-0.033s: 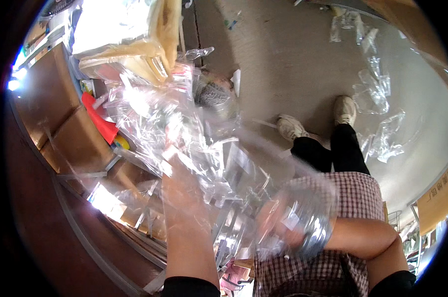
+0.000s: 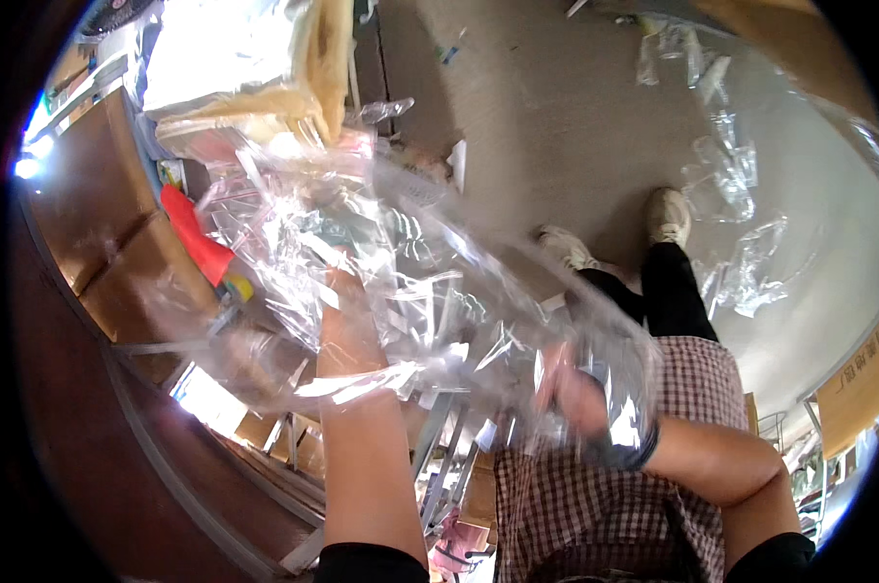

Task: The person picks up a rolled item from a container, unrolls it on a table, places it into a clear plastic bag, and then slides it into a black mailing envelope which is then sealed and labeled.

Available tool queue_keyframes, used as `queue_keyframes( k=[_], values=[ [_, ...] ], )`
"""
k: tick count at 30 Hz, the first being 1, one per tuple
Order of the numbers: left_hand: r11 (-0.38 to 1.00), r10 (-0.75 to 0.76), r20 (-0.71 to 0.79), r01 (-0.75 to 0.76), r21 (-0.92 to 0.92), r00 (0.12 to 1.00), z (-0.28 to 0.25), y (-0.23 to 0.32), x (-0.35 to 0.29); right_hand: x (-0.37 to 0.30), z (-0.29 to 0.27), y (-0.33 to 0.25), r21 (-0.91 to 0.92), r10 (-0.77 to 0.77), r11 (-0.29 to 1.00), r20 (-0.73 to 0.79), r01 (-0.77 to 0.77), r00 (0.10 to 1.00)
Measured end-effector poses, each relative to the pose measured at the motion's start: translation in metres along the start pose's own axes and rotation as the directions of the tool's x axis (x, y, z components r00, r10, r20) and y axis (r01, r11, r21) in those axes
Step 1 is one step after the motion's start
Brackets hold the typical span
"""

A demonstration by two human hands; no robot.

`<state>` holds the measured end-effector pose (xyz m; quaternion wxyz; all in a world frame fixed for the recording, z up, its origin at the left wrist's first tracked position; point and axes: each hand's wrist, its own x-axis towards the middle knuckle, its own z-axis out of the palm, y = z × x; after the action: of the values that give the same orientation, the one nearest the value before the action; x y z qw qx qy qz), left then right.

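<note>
A large clear plastic bag (image 2: 517, 282) stretches across the middle, from the crumpled heap on the left to my right hand (image 2: 575, 394). That hand is seen through the film, blurred, with its fingers curled round the plastic. Dark grey material wraps the right wrist. My left hand (image 2: 340, 267) reaches into a crinkled bundle of clear plastic bags (image 2: 294, 223). Glare and folds of film hide its fingers. A loose flap of plastic lies across the left forearm.
A stack of wrapped, pale yellowish-edged sheets (image 2: 236, 78) stands at the upper left. Below it are a red piece (image 2: 195, 233) and brown cardboard boxes (image 2: 148, 262). Plastic scraps (image 2: 726, 180) lie on the grey floor (image 2: 546, 117) near my shoes. A marked carton (image 2: 852, 389) is at right.
My right hand has moved slightly right and up. The clear bag is more spread out between the hands, and a fold now crosses the left forearm.
</note>
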<state>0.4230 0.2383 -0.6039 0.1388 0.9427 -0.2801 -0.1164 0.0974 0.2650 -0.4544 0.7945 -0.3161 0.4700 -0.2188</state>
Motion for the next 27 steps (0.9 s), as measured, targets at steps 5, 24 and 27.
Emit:
queue_keyframes(
  k=[5, 24, 27],
  values=[
    [0.893, 0.023, 0.315, 0.122, -0.433, 0.949, -0.068, 0.077, -0.125, -0.100, -0.064, -0.032, 0.297, 0.380, 0.905, -0.239, -0.305, 0.894],
    [0.285, 0.385, 0.606, 0.535, -0.795, 0.696, -0.498, 0.247, -0.328, -0.366, -0.100, -0.234, 0.294, -0.370, 0.852, -0.250, 0.434, 0.895],
    [0.095, 0.254, 0.269, 0.253, -0.963, 0.929, -0.558, 0.187, -0.324, -0.330, -0.067, -0.293, 0.534, -0.427, 0.750, -0.060, 0.390, 0.902]
  ],
)
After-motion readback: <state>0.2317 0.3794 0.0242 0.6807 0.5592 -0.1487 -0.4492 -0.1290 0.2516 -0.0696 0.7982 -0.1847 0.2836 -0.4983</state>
